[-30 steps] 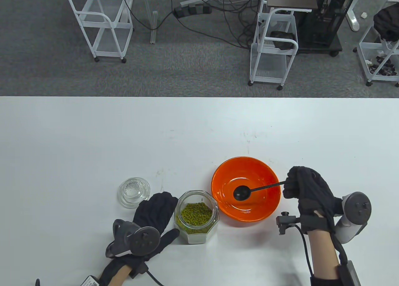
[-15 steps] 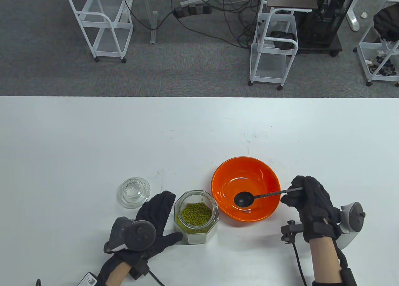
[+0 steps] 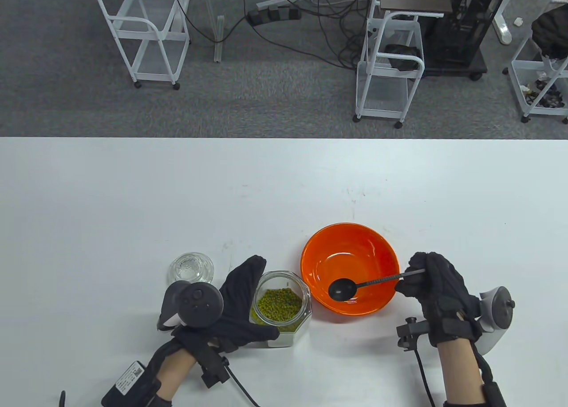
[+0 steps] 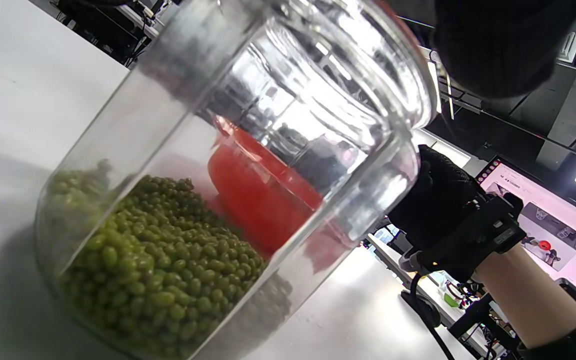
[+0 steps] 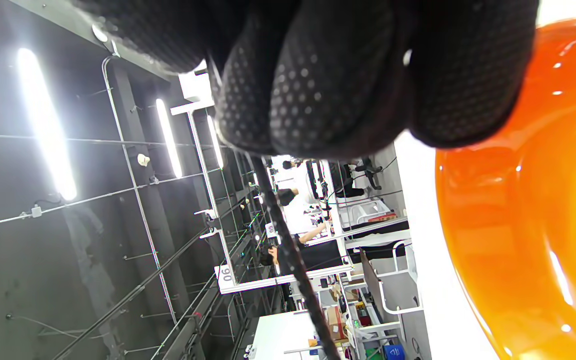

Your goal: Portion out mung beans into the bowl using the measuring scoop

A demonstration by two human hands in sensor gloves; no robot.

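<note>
Two gloved hands at the surface's near edge: my left hand grasps the bean jar, my right hand pinches the scoop over the orange bowl.

a clear glass lid lies on the white table; white wire carts stand on grey carpet.

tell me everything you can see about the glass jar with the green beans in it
The glass jar is clear, with faceted, roughly octagonal walls and a round open mouth. Its glass lid sits on the white table to its left. Green mung beans fill only the lower part. It stands close beside the orange bowl. The left hand grips it, fingers along its left side, thumb across the near side.
</note>
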